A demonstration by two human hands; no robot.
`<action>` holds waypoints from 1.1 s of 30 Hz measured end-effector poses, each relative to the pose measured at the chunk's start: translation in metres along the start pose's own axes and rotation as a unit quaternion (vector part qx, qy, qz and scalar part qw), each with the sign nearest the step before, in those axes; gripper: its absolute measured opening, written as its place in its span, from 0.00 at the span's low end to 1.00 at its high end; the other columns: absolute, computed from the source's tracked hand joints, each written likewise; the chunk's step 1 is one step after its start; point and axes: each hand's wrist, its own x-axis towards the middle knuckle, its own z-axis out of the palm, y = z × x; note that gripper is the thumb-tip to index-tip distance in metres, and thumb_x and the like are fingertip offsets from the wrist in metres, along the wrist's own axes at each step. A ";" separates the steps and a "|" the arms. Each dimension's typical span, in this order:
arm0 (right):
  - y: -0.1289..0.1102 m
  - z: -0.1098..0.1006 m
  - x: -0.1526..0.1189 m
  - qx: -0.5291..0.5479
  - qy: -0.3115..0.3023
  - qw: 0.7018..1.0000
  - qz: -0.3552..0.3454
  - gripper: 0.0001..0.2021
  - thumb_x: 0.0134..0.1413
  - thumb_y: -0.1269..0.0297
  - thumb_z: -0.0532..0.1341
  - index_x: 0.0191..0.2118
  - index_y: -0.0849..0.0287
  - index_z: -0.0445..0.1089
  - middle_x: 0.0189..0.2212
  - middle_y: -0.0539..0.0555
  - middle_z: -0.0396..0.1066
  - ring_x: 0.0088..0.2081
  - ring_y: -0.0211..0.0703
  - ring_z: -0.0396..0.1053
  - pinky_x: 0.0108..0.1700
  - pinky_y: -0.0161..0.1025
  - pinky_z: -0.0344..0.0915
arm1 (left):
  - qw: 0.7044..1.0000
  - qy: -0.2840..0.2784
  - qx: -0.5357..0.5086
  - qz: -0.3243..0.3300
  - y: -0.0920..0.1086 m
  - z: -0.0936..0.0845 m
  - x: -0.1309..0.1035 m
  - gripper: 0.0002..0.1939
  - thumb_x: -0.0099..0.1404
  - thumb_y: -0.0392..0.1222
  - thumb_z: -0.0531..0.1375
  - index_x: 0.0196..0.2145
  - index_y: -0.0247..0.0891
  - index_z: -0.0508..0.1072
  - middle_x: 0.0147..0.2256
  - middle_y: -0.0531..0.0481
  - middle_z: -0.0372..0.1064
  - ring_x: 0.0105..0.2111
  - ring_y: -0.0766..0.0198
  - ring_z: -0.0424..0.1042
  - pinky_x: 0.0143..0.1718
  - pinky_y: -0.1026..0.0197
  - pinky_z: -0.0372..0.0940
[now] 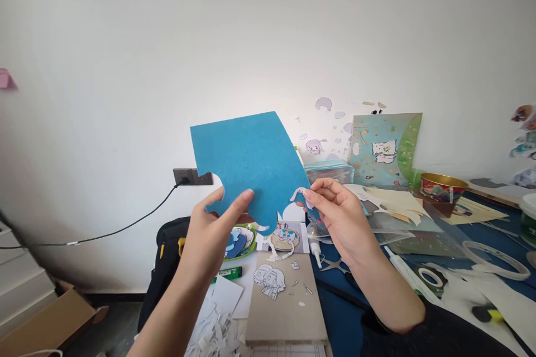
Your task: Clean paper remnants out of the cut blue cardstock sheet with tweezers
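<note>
A blue sheet (247,162) with curved cut-outs along its lower edge is held up in front of the wall. My left hand (215,223) grips its lower left part, thumb on the front and fingers behind. At the lower right corner my right hand (337,209) pinches the sheet together with a small white paper piece (298,193). Below, a grey-brown board (285,312) carries a cut-out drawing of two figures (270,280) and small paper bits. A picture with a round shape (285,237) lies at the board's far end.
White paper scraps (215,332) lie left of the board. To the right are a glue bottle (315,248), scissors (335,264), a tape roll (432,276) and a red-and-gold tin (443,188). A black cable (138,222) runs to the wall socket (183,177).
</note>
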 end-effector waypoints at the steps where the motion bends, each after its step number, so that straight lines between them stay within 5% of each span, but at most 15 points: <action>1: 0.000 0.001 -0.001 -0.005 0.004 1.000 -0.008 0.09 0.44 0.64 0.69 0.29 0.57 0.68 0.23 0.45 0.69 0.29 0.34 0.68 0.34 0.33 0.63 | 1.000 -0.011 -0.002 0.009 0.001 0.002 -0.002 0.18 0.45 0.47 0.70 0.32 0.37 0.73 0.24 0.51 0.72 0.24 0.63 0.71 0.28 0.63 0.68; 12: 0.007 0.002 -0.004 -0.132 0.022 0.981 -0.142 0.07 0.51 0.64 0.65 0.38 0.47 0.76 0.33 0.45 0.75 0.34 0.32 0.70 0.35 0.27 0.68 | 0.998 -0.049 -0.039 0.030 -0.002 0.000 0.000 0.16 0.46 0.42 0.70 0.32 0.35 0.74 0.24 0.54 0.70 0.24 0.68 0.69 0.28 0.66 0.70; 20: 0.018 0.002 0.001 0.007 0.029 0.997 -0.070 0.08 0.47 0.62 0.67 0.36 0.49 0.77 0.36 0.47 0.75 0.37 0.33 0.69 0.36 0.26 0.68 | 0.996 -0.056 -0.060 0.023 -0.004 -0.002 0.001 0.13 0.47 0.41 0.71 0.28 0.37 0.72 0.20 0.59 0.65 0.21 0.74 0.65 0.25 0.73 0.68; 33: 0.029 0.018 -0.009 0.120 0.088 0.985 -0.085 0.09 0.48 0.64 0.67 0.38 0.53 0.75 0.31 0.48 0.73 0.32 0.35 0.70 0.37 0.34 0.71 | 0.998 -0.009 -0.054 0.014 0.000 0.006 -0.003 0.17 0.41 0.42 0.72 0.27 0.35 0.72 0.18 0.59 0.62 0.20 0.73 0.65 0.21 0.74 0.63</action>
